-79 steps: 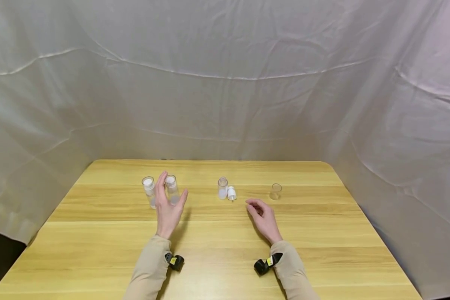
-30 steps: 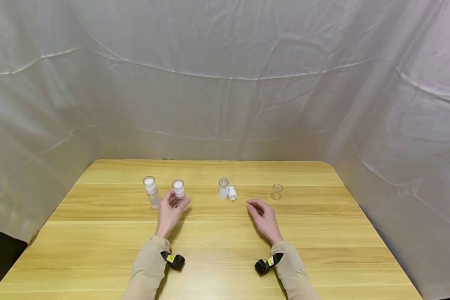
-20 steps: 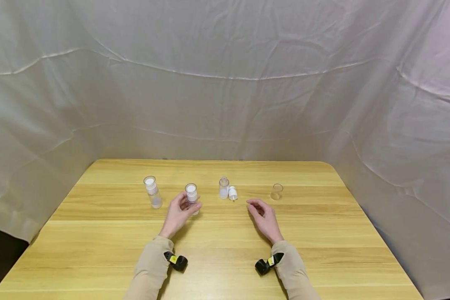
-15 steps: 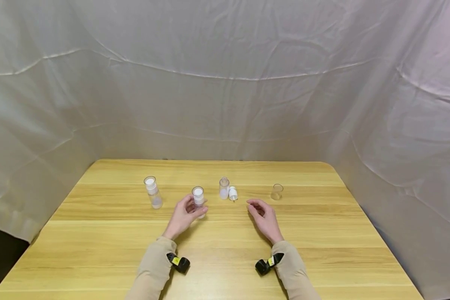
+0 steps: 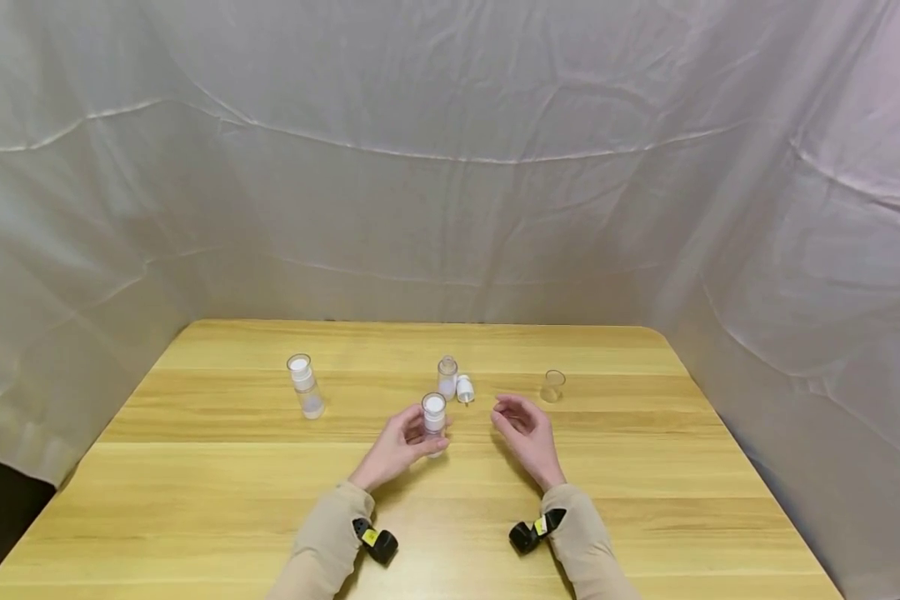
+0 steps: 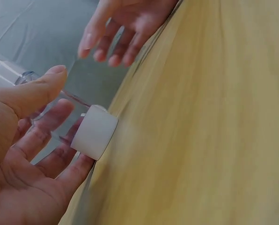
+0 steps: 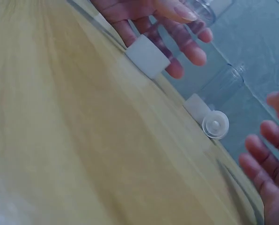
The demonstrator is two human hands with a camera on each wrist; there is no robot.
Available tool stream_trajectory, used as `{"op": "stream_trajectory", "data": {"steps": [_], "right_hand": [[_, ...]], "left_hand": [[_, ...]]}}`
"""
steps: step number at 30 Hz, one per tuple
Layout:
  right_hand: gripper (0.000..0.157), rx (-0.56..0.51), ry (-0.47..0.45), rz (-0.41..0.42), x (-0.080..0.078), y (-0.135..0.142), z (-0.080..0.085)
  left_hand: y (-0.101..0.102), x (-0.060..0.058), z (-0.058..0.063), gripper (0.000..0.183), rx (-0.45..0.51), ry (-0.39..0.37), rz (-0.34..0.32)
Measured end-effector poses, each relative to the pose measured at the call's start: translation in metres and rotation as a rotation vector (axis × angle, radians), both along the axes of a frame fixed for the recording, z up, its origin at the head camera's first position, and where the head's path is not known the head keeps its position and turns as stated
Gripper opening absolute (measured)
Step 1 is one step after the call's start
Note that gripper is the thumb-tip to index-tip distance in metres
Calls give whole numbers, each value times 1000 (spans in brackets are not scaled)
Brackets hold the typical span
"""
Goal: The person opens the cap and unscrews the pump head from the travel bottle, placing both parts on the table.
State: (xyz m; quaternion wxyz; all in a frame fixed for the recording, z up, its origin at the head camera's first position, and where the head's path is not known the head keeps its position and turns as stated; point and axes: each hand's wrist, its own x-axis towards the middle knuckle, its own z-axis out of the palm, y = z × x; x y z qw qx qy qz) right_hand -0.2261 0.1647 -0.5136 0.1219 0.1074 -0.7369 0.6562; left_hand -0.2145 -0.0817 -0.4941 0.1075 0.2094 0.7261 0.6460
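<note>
My left hand (image 5: 397, 448) grips a clear, white-bottomed pump bottle (image 5: 434, 407) around its body, thumb on one side and fingers on the other. The bottle stays upright, with a clear cap over its white pump; whether its white base (image 6: 95, 133) touches the table I cannot tell. Just behind it stands an uncapped clear bottle (image 5: 447, 380), and beside that is a white pump head (image 5: 465, 388), its thin stem toward me. My right hand (image 5: 528, 437) holds nothing and rests by the table, fingers loosely curled. Behind it stands a loose clear cap (image 5: 553, 387).
Another capped pump bottle (image 5: 305, 387) stands upright at the left of the wooden table (image 5: 450, 533). Grey fabric (image 5: 450, 208) hangs around the back and sides. Each wrist wears a small black camera (image 5: 378, 543).
My left hand has closed around the nearer of the two left bottles and carried it right and toward me, in front of the uncapped bottle. The right hand has hardly moved.
</note>
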Motion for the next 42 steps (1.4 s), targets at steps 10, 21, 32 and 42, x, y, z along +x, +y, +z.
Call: {"op": "stream_trajectory", "data": {"steps": [10, 21, 32, 42], "right_hand": [[42, -139, 89, 300, 9, -10, 28], [48, -197, 146, 622, 18, -18, 53], [44, 69, 275, 567, 20, -25, 57], [41, 116, 262, 548, 21, -27, 58]], "left_hand": [[13, 6, 2, 57, -5, -1, -91], [18, 8, 1, 58, -19, -2, -87], [20, 11, 3, 60, -19, -24, -117], [20, 12, 3, 61, -15, -15, -117]]}}
